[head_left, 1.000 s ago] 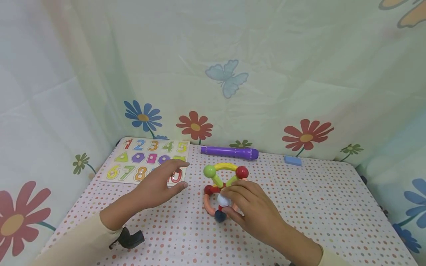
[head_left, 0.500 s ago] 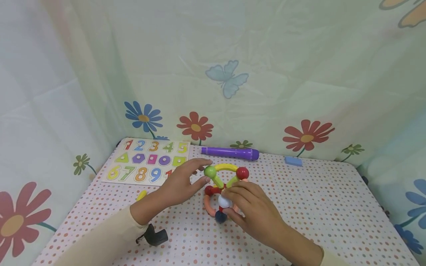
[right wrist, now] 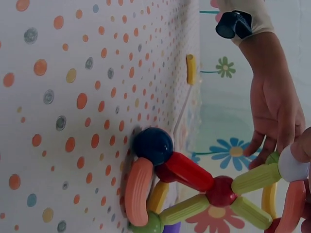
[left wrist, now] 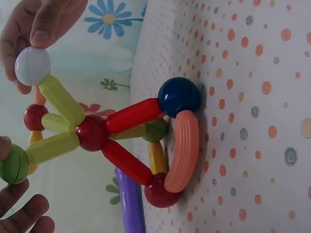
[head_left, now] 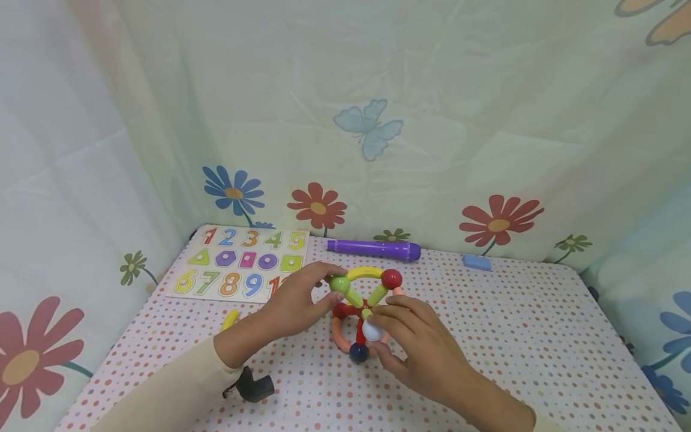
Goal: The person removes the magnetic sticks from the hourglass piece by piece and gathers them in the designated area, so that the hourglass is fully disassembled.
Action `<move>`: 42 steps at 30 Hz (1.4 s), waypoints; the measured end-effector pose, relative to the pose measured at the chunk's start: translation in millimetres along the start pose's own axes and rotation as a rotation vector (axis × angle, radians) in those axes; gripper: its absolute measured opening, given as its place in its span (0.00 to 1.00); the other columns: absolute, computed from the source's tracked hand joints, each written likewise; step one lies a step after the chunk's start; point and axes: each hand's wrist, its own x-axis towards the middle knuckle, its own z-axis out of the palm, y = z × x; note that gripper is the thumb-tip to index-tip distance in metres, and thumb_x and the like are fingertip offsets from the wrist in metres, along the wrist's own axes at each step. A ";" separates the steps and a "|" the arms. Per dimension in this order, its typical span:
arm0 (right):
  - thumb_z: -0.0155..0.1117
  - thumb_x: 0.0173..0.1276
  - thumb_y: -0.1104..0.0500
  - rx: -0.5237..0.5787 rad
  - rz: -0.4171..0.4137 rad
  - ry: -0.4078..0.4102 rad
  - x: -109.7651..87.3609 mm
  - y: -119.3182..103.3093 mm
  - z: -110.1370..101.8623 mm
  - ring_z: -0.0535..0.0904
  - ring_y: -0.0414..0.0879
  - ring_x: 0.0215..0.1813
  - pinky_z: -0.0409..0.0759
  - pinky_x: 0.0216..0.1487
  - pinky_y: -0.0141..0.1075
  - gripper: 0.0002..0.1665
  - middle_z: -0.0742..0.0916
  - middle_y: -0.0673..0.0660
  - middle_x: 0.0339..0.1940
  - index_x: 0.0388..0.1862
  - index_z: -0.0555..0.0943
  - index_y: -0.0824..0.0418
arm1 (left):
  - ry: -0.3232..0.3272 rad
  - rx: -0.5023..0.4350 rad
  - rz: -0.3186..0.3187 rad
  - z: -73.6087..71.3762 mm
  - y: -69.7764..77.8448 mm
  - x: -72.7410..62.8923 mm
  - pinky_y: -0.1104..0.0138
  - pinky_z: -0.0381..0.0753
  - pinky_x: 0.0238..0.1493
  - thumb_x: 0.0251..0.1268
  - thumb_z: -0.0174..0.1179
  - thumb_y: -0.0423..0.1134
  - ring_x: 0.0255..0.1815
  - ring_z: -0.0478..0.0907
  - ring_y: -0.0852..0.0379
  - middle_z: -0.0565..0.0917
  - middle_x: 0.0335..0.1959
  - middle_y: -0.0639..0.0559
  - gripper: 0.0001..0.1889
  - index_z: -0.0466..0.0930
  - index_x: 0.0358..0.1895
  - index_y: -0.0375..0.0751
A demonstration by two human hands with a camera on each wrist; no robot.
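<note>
A toy frame of magnetic balls and sticks stands on the table, a red ball [left wrist: 92,132] at its centre. My left hand [head_left: 294,306] pinches the upper green ball [head_left: 339,284] between thumb and fingers. With thumb and fingertips, my right hand [head_left: 423,342] holds the white ball [left wrist: 32,66], which sits on a light green stick [left wrist: 61,99]. The upper red ball [head_left: 391,279] joins a curved yellow stick [head_left: 364,272]. Below, a dark blue ball [left wrist: 179,97] and a curved salmon stick [left wrist: 183,151] rest at the tabletop. My right fingers hide part of the frame in the head view.
A number and shape puzzle board [head_left: 216,271] lies at the back left, with a purple toy microphone [head_left: 373,249] behind the frame. A blue block [head_left: 477,262] sits at the back right. One loose yellow stick [head_left: 230,319] lies beside my left forearm. Patterned curtains surround the table.
My left hand has moved right from over the puzzle board and taken hold of the green ball. My right hand has shifted slightly right and down with the white ball, uncovering the red stick.
</note>
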 end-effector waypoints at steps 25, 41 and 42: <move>0.76 0.52 0.67 -0.089 0.185 -0.038 -21.4 29.1 -15.2 0.76 0.52 0.55 0.85 0.45 0.44 0.29 0.80 0.56 0.54 0.55 0.82 0.59 | 0.001 0.092 -0.009 -2.9 4.8 -20.2 0.63 0.81 0.56 0.65 0.72 0.45 0.54 0.77 0.63 0.80 0.53 0.62 0.22 0.79 0.60 0.51; 0.71 0.67 0.65 0.001 0.486 -0.083 -13.7 32.4 -9.5 0.85 0.50 0.47 0.86 0.41 0.44 0.27 0.87 0.57 0.49 0.65 0.77 0.62 | -0.040 0.101 -0.091 0.3 5.4 -35.4 0.61 0.80 0.57 0.64 0.73 0.48 0.55 0.76 0.63 0.80 0.52 0.63 0.23 0.77 0.59 0.52; 0.71 0.67 0.65 0.012 0.493 -0.083 -12.8 32.6 -9.1 0.85 0.49 0.47 0.86 0.42 0.44 0.27 0.87 0.56 0.47 0.65 0.77 0.63 | -0.042 0.099 -0.089 0.7 5.9 -36.5 0.61 0.80 0.58 0.64 0.73 0.47 0.55 0.77 0.63 0.80 0.52 0.64 0.23 0.77 0.59 0.52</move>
